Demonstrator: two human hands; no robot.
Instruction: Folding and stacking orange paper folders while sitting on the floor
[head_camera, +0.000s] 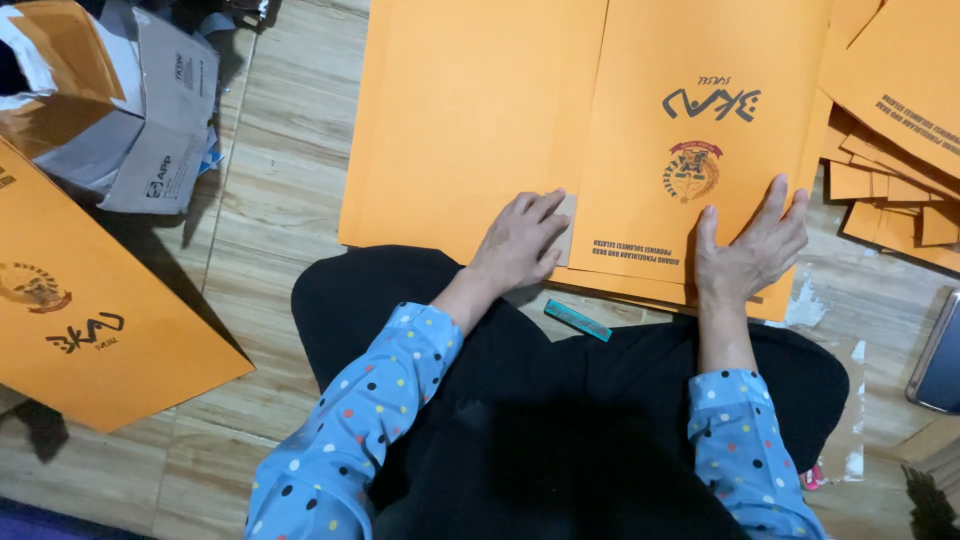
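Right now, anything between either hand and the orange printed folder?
No. Both hands already rest flat on the orange folder: left hand at its lower left edge, right hand at its lower right. Nothing visible lies between.

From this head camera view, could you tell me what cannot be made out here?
- Head view: top of the orange folder under the right hand is cut by the frame edge.
- Small card beneath the left hand: mostly covered.
- Dark flat device: cut by the right edge.
- Grey carton contents: not visible.
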